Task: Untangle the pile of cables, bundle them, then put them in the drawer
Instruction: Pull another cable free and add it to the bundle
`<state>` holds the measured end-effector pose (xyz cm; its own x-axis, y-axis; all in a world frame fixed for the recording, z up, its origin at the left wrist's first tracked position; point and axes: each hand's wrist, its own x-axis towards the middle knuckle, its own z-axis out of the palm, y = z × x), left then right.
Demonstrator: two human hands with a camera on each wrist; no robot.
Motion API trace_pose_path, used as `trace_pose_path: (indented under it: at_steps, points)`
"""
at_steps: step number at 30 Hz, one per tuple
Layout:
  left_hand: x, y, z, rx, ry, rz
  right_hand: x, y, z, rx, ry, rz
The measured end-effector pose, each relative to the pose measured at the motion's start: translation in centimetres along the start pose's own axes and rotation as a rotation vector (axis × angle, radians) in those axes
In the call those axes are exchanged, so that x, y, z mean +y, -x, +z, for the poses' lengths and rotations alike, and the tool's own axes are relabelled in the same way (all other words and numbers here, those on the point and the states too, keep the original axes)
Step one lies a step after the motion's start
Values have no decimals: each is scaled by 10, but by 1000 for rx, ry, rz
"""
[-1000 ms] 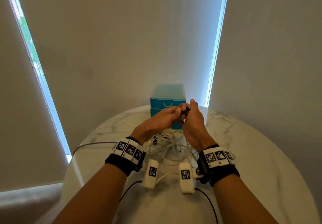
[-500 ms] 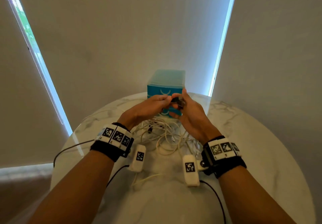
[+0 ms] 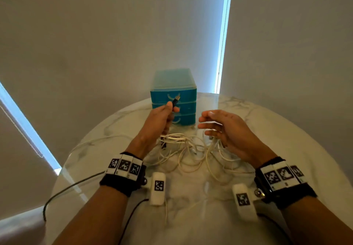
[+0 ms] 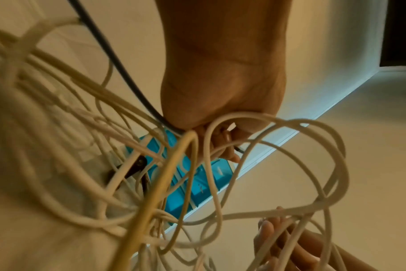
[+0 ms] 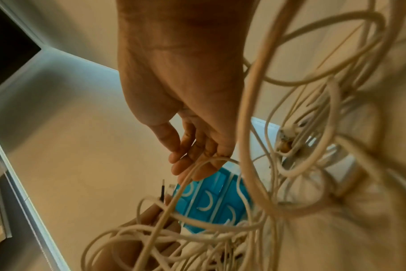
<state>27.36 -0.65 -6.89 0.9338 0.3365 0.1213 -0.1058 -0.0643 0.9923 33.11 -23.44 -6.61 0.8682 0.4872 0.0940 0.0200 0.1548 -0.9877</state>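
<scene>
Where the round marble-patterned table (image 3: 286, 149) curves toward its left edge: thin dark cable (image 3: 63, 187), smooth and round in section, trailing off the rim. Left hand (image 3: 158, 122) raised over the middle of the table, fingers curled round the black plug (image 3: 175, 101) of a dark lead, metal tip pointing up and away; in the left wrist view, left hand (image 4: 220, 82) closed over that dark lead with pale loops draped across the knuckles. Below and between the hands: pile of cables (image 3: 191, 149), cream-white, glossy, thin and round, looped and crossed in a loose tangle on the centre of the tabletop, several strands lifted toward both hands. Behind the pile, toward the far edge: drawer unit (image 3: 173, 101), a small box of translucent turquoise plastic with three stacked drawers, all pushed in, each with a pale crescent handle. Right hand (image 3: 225, 130) held apart from the left, palm turned inward, fingers spread and only slightly bent; in the right wrist view, right hand (image 5: 186, 91) with white strands lying across the straight fingertips, none clamped. Wrist bands (image 3: 124, 166) black, bearing square printed markers.
</scene>
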Motion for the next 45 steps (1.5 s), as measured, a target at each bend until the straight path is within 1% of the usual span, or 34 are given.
trace_pose_path:
  at_steps: [3, 6, 8, 9, 10, 11, 13, 15, 16, 17, 18, 19, 21, 22, 23, 24, 25, 28, 29, 30, 31, 32, 34, 36, 38, 40, 43, 45]
  points:
    - [2, 8, -2, 9, 82, 27, -7, 4, -7, 40, -59, -45]
    - [2, 20, -3, 40, 104, 71, -14, 9, -12, 67, -67, -111]
    - [1, 26, -5, 60, 85, 87, -20, 16, -16, 78, 19, -134]
    - [0, 28, -6, 65, 74, 97, -23, 21, -17, 66, 114, -143]
    - [-1, 30, -7, 66, 62, 109, -25, 25, -18, 31, 239, -154]
    - [-2, 30, -6, 69, 44, 121, -28, 29, -17, -36, 368, -157]
    - [-5, 29, -4, 87, 1, 127, -27, 34, -11, -228, 582, -125]
    - [-7, 29, -2, 98, -12, 112, -22, 34, -3, -419, 739, -108]
    - [-9, 29, -1, 101, -13, 105, -19, 32, -2, -456, 785, -121]
    - [-9, 29, -1, 108, -15, 103, -18, 29, -2, -439, 808, -137]
    - [-9, 28, -2, 122, -14, 102, -17, 25, -5, -370, 807, -158]
    - [-8, 27, -3, 133, -3, 101, -16, 22, -9, -260, 775, -175]
    - [-6, 25, -6, 127, 42, 114, -13, 15, -21, 8, 606, -187]
    - [-5, 24, -7, 124, 64, 121, -12, 13, -26, 100, 516, -189]
    - [-3, 24, -9, 128, 75, 124, -12, 12, -30, 136, 458, -187]
    - [-2, 24, -9, 136, 74, 122, -13, 12, -33, 115, 446, -181]
    - [-1, 26, -8, 138, 62, 119, -16, 16, -32, 45, 462, -172]
    - [-1, 31, -6, 104, -27, 149, -24, 31, -19, -238, 621, -126]
    - [-1, 32, -5, 93, -61, 165, -26, 34, -15, -297, 648, -127]
    - [-1, 32, -6, 86, -94, 177, -26, 35, -13, -307, 642, -147]
    - [-1, 32, -6, 86, -113, 190, -26, 34, -13, -267, 613, -182]
    - [-1, 32, -8, 97, -118, 203, -27, 33, -13, -182, 569, -222]
    - [0, 30, -11, 152, -101, 225, -31, 28, -17, 33, 413, -300]
    - [0, 28, -15, 192, -81, 235, -40, 25, -19, 170, 238, -381]
    - [-1, 26, -16, 208, -73, 227, -47, 26, -16, 210, 127, -468]
    - [0, 26, -15, 222, -47, 228, -49, 28, -9, 219, 90, -516]
    - [10, 33, -13, 262, -26, 289, -45, 31, 5, 223, 79, -497]
    - [19, 39, -9, 212, -17, 358, -47, 34, 10, 208, 70, -496]
